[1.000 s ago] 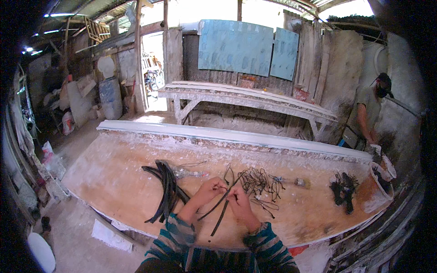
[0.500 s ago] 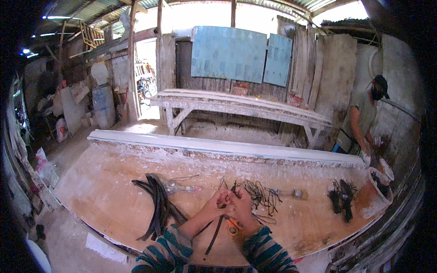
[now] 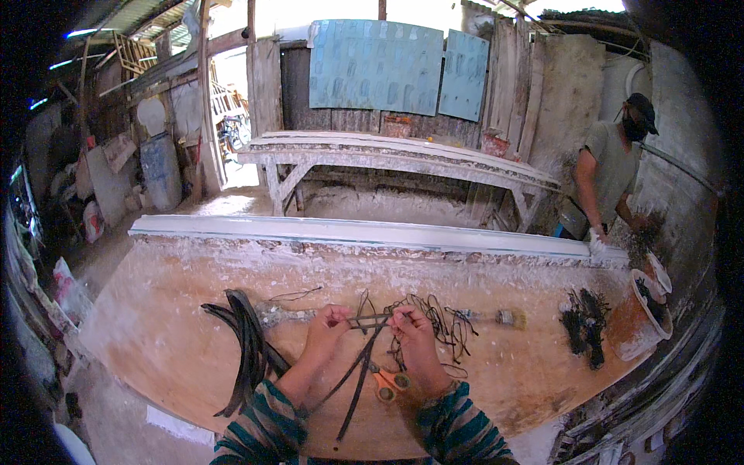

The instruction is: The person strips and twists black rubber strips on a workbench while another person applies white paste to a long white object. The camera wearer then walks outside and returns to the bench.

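Note:
Between my two hands a thin black strip (image 3: 367,321), rubber-like, is stretched roughly level above the wooden work board. My left hand (image 3: 328,328) pinches its left end and my right hand (image 3: 415,332) pinches the right. Longer black strips (image 3: 358,387) hang or lie below, toward my body; whether they join the held one I cannot tell. Orange-handled scissors (image 3: 390,381) rest beside my right wrist. A curved bundle of black strips (image 3: 246,349) lies left of my left forearm. Thin black cords (image 3: 449,325) lie tangled just beyond my right hand.
A brush (image 3: 508,318) and dark fibre bundles (image 3: 583,325) lie to the right, near a stained bucket (image 3: 642,314). A long white moulding (image 3: 372,236) runs along the board's (image 3: 480,387) far edge. Behind stands a white-crusted bench (image 3: 403,151). A masked person (image 3: 608,167) works at far right.
My hands have moved apart, pulling the strip out between them. The scissors show more fully now. At the right, the other person has straightened and shifted slightly left.

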Available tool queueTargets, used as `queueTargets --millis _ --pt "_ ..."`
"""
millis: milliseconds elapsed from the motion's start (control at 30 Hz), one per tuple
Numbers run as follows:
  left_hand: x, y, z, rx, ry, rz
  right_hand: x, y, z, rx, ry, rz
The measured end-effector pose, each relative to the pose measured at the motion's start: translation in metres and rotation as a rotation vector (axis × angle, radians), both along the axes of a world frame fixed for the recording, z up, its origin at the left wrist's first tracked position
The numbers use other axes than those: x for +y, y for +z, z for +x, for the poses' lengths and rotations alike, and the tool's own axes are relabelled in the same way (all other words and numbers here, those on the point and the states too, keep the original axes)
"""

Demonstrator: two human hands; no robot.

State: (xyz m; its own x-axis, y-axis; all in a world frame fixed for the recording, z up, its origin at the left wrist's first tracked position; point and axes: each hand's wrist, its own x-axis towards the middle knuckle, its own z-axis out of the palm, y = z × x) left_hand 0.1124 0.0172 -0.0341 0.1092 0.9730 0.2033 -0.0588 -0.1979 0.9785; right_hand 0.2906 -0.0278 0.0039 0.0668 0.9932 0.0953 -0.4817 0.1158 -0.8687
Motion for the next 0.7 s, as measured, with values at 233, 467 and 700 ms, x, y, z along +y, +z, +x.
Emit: queueTargets --millis 233,467,700 --pt "-0.006 0.019 -0.003 -0.036 0.057 -0.123 -0.007 0.01 -0.002 0.225 0.343 0.196" --pt "-0.01 0.024 -0.002 -0.093 -0.035 -0.153 -0.011 0.013 0.004 0.064 0.222 0.13" --pt "-0.009 0.011 0.001 0.028 -0.296 -0.052 -0.004 0.005 -0.003 -0.695 -0.155 0.088"
